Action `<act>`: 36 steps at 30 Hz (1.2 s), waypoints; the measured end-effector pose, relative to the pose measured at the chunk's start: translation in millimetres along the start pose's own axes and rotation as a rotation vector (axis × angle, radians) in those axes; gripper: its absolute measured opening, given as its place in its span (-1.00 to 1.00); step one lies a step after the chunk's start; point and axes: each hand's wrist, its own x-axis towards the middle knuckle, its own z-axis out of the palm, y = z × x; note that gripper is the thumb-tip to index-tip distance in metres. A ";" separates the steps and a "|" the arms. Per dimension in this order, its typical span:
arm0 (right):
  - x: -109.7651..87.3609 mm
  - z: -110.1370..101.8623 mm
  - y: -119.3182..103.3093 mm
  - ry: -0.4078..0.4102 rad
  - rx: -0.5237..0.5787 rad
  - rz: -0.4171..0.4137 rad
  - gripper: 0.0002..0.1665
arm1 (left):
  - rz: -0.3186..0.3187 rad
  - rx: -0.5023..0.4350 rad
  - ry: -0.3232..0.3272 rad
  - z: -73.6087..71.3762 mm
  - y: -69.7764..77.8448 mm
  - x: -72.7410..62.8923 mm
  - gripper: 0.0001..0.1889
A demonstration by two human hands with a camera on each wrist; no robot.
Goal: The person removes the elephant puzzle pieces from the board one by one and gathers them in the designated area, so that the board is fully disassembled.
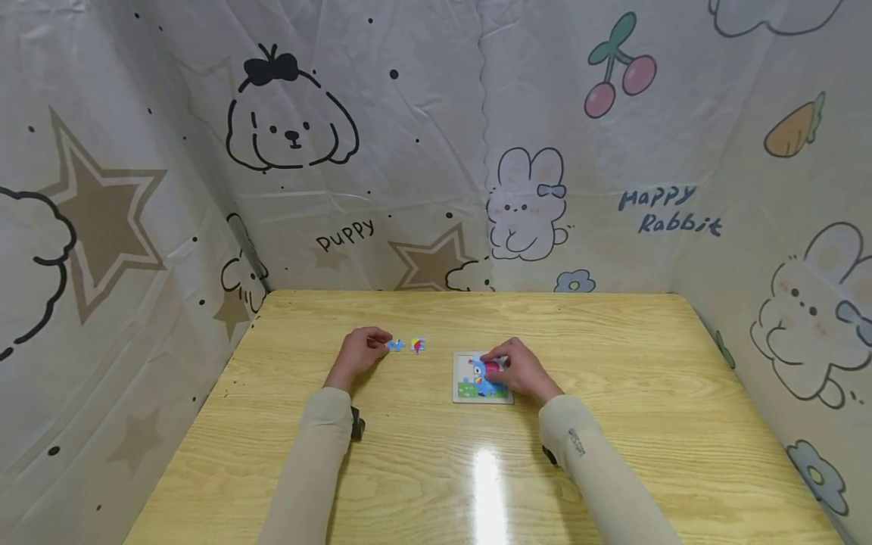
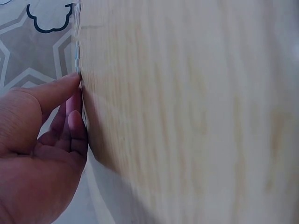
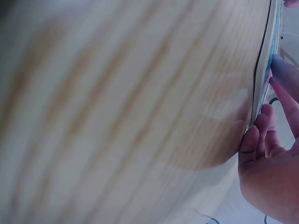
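On the left, the thumb and fingertips of my left hand (image 1: pixel 361 353) pinch the edge of a blue puzzle piece (image 1: pixel 396 345) lying at the tabletop. The left wrist view shows the thumb (image 2: pixel 58 91) bent down to the wood. A second puzzle piece (image 1: pixel 418 346), yellow, red and blue, lies just right of it. My right hand (image 1: pixel 523 369) is over the puzzle tray (image 1: pixel 463 400), its thumb and index finger pinching a red puzzle piece (image 1: pixel 491 367). The blue character and green ground around it are assembled in the tray. Fingers cover the picture's right side.
The wooden table (image 1: pixel 409 469) reaches back to a patterned fabric curtain (image 1: pixel 422 151), which also hangs at both sides. Dark wrist devices (image 1: pixel 357 424) sit at the sleeve cuffs. Light glares on the wood near the front.
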 end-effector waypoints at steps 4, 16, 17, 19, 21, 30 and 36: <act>-0.6 -0.5 -0.9 -0.004 0.000 -0.004 -0.69 | -0.009 -0.020 0.011 1.2 -1.2 -1.0 -0.76; -0.3 -0.1 2.4 -0.004 -0.008 -0.010 -0.70 | 0.003 -0.172 0.049 28.3 30.5 -16.6 -0.69; -0.2 -0.1 2.2 -0.004 -0.008 -0.012 -0.70 | 0.026 -0.179 0.034 32.5 35.0 -18.7 -0.69; 0.0 0.1 1.6 -0.003 -0.008 -0.013 -0.70 | 0.059 -0.191 -0.010 40.9 44.5 -23.5 -0.70; 0.3 0.3 0.9 -0.004 -0.006 -0.013 -0.69 | 0.085 -0.191 -0.059 49.5 52.4 -28.8 -0.71; 0.9 0.1 1.0 -0.007 -0.011 -0.010 -0.70 | 0.113 -0.170 -0.235 77.3 73.0 -48.7 -0.72; 1.1 -0.2 0.9 -0.005 -0.024 -0.013 -0.70 | 0.096 -0.145 -0.247 88.3 78.1 -53.0 -0.67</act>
